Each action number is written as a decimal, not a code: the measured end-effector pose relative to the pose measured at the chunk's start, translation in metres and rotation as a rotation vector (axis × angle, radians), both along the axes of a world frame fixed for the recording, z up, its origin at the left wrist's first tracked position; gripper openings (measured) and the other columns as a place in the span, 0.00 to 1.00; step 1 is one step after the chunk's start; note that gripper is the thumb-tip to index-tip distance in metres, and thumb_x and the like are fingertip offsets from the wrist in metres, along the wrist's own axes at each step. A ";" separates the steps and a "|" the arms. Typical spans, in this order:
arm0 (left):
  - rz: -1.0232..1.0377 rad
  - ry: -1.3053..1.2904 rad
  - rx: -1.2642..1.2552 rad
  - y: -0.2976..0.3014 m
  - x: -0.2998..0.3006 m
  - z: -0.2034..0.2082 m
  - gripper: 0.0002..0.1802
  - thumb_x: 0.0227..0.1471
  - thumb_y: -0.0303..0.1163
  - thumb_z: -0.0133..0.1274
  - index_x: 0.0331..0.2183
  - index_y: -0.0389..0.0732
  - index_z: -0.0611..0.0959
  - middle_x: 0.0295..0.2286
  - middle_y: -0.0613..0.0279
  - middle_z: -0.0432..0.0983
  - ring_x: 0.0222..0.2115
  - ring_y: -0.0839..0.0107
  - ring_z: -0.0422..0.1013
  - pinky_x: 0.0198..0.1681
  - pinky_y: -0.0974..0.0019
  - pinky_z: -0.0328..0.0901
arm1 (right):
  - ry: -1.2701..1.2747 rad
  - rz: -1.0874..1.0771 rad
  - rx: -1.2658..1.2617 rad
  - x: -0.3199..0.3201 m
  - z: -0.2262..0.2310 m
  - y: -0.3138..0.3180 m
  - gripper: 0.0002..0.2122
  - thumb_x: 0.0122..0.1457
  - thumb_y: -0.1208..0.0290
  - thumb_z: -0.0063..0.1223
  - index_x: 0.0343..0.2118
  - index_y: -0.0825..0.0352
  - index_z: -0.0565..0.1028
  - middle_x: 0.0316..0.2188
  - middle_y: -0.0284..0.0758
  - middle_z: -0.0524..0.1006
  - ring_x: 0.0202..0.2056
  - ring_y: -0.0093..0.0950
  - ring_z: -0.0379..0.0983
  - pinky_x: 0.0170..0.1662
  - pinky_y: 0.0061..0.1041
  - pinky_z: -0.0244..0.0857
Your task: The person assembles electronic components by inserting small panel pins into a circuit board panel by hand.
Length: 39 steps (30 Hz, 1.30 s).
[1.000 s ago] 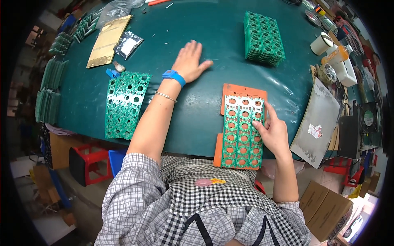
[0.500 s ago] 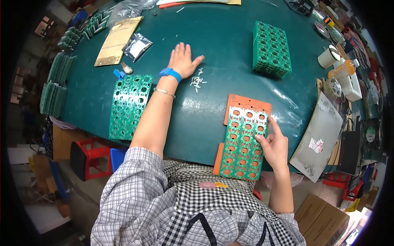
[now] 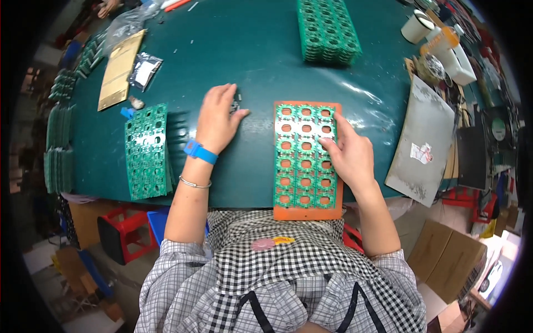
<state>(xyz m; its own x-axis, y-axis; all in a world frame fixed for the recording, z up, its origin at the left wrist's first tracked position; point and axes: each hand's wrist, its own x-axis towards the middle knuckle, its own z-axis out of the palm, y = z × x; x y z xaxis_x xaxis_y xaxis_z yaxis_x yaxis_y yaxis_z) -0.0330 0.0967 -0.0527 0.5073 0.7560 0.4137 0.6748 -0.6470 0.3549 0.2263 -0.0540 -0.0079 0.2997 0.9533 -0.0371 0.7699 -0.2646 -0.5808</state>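
A green circuit board panel (image 3: 306,146) with rows of dark-rimmed openings lies over an orange plate (image 3: 307,214), lined up with its sides. My right hand (image 3: 353,158) grips the panel's right edge, thumb on top and fingers along the side. On the table to the left, my left hand (image 3: 216,119) is bent over a small heap of tiny pieces (image 3: 237,104), thumb apart from the fingers. Its fingertips partly hide the heap; nothing shows in its grasp. Further left, another stack of green panels (image 3: 146,151) lies near the table's front edge.
A tall stack of green panels (image 3: 328,33) stands at the back. Left are a gold-coloured sheet (image 3: 122,69), a dark packet (image 3: 146,71) and more boards (image 3: 58,166). A grey metal sheet (image 3: 422,139), a white cup (image 3: 417,26) and an orange bottle (image 3: 442,40) are right.
The circuit board panel, tilted and offset before, now sits straight over the orange plate. My left hand, earlier spread flat beyond the pieces, has bent in beside them. The whole view has shifted.
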 end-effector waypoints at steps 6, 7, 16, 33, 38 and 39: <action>0.126 -0.037 -0.201 0.007 0.003 0.003 0.08 0.43 0.26 0.62 0.28 0.38 0.80 0.28 0.60 0.74 0.33 0.60 0.69 0.37 0.61 0.65 | -0.030 -0.011 -0.104 0.006 0.006 -0.005 0.27 0.51 0.59 0.63 0.53 0.63 0.70 0.20 0.43 0.78 0.25 0.45 0.76 0.30 0.42 0.68; 0.119 -0.042 -0.204 0.007 0.005 0.001 0.08 0.43 0.26 0.62 0.28 0.38 0.80 0.28 0.60 0.74 0.33 0.60 0.69 0.37 0.61 0.65 | -0.017 0.014 -0.111 0.007 0.005 -0.007 0.27 0.51 0.59 0.62 0.53 0.63 0.70 0.20 0.43 0.78 0.25 0.45 0.76 0.30 0.41 0.68; 0.218 -0.234 -0.091 0.000 0.007 0.006 0.04 0.47 0.23 0.57 0.26 0.38 0.77 0.23 0.58 0.75 0.26 0.62 0.71 0.31 0.62 0.66 | -0.308 0.125 0.031 0.001 0.019 -0.002 0.23 0.47 0.58 0.64 0.46 0.63 0.75 0.28 0.38 0.77 0.32 0.38 0.76 0.32 0.35 0.69; -0.094 -1.014 -1.297 -0.046 0.040 0.037 0.05 0.57 0.26 0.54 0.35 0.35 0.78 0.27 0.64 0.77 0.24 0.80 0.69 0.28 0.77 0.65 | 0.274 0.358 0.314 -0.021 0.020 0.050 0.09 0.48 0.76 0.62 0.34 0.64 0.80 0.34 0.33 0.77 0.41 0.33 0.71 0.44 0.31 0.65; -0.115 -0.977 -1.146 -0.054 0.051 0.037 0.06 0.58 0.26 0.52 0.35 0.34 0.78 0.27 0.66 0.77 0.25 0.82 0.70 0.28 0.78 0.65 | 0.421 0.319 0.358 -0.027 0.018 0.053 0.06 0.49 0.76 0.61 0.31 0.68 0.79 0.30 0.35 0.78 0.32 0.31 0.75 0.35 0.28 0.68; -0.106 -0.964 -1.085 -0.057 0.053 0.036 0.06 0.58 0.26 0.52 0.35 0.34 0.78 0.27 0.66 0.77 0.24 0.82 0.70 0.28 0.78 0.65 | 0.425 0.324 0.356 -0.027 0.018 0.054 0.06 0.49 0.76 0.61 0.31 0.68 0.79 0.30 0.35 0.78 0.32 0.31 0.75 0.35 0.28 0.68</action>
<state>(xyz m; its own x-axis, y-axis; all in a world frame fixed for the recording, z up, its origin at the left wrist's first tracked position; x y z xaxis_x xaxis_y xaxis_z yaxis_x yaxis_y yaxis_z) 0.0201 0.0394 -0.0162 0.4408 0.8895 -0.1203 -0.1359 0.1986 0.9706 0.1990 -0.0003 0.0102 0.0233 0.9689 0.2463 0.4615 0.2081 -0.8624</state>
